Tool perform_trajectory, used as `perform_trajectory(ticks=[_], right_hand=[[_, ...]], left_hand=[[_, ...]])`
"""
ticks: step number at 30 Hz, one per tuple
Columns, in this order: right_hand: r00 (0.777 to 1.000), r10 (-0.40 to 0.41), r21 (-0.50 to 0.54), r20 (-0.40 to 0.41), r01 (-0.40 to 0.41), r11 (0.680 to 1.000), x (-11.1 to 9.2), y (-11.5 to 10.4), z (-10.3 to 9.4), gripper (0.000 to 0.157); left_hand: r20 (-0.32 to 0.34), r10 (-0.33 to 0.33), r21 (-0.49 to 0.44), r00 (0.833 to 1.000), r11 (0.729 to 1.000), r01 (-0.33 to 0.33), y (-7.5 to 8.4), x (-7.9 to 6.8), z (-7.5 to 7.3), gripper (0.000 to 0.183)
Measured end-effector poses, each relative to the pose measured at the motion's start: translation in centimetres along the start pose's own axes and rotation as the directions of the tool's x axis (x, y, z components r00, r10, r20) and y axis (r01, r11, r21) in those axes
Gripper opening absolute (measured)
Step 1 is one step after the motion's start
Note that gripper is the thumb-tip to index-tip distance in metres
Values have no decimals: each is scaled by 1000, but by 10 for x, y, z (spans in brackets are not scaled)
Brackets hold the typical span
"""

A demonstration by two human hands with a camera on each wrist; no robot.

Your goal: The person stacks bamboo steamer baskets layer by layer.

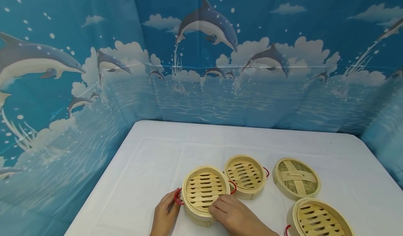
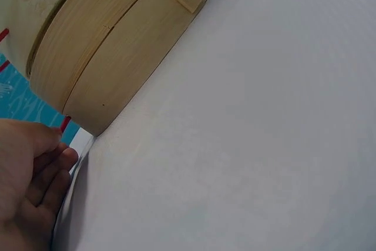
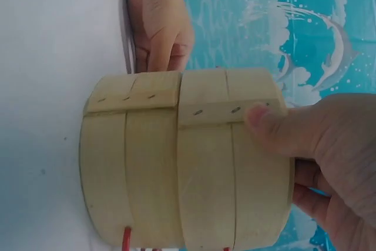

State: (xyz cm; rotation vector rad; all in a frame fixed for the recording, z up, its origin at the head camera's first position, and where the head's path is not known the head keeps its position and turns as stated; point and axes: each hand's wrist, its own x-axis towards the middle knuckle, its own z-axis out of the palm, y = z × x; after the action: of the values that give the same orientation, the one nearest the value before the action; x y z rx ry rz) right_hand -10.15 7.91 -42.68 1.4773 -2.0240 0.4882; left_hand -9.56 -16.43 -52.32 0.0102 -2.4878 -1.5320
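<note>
Blue sea-and-sky cloth (image 1: pixel 195 96) hangs all round us, leaping dolphins (image 1: pixel 209 22) printed across it, and below it spreads the white-covered table (image 1: pixel 151 162); out at the near side, a person has both hands on a two-tier stack, and here is how it stands; the upper steamer basket (image 1: pixel 204 190) sits squarely on the lower steamer basket (image 2: pixel 123 57), pale bamboo on pale bamboo, slatted floor showing inside the top tier; look at the right hand (image 1: pixel 234 213), it has a firm hold on the upper basket's rim, thumb flat against the outer wall, fingers hooked over the edge; across on the other side, the left hand (image 1: pixel 165 209) is down low, thumb and fingertips closed in a narrow pinch on the lower basket's red loop (image 2: pixel 66 123); just behind the stack and to its right sits the rear basket (image 1: pixel 245 174), slats up, a red handle (image 1: pixel 266 172) poking out on its right; farther right rests the woven lid (image 1: pixel 297 178), crossed by pale bamboo bands; nearer the person, the far-right basket (image 1: pixel 321 220) runs out of view at the bottom, its slats facing up too.
</note>
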Motion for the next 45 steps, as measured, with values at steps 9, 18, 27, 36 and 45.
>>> perform_trajectory(ticks=[9,18,27,36,45], right_hand=[[998,22,-33,54,-20,999,7,-3,3,22],[996,40,6,78,-41,999,4,1,0,27],[995,70,70,74,-75,995,3,10,-8,21],[999,47,82,7,-47,996,2,9,-2,15],[999,17,20,-51,-16,1000,2,7,6,22]], left_hand=[[-22,9,-24,1000,1000,-10,4,-1,0,29],[-29,16,-30,999,999,-17,4,-1,0,29],[-39,35,-24,999,999,-36,3,-1,1,28],[-70,26,-14,997,1000,-27,1,-1,2,28],[-89,123,4,988,992,-123,2,-2,1,30]])
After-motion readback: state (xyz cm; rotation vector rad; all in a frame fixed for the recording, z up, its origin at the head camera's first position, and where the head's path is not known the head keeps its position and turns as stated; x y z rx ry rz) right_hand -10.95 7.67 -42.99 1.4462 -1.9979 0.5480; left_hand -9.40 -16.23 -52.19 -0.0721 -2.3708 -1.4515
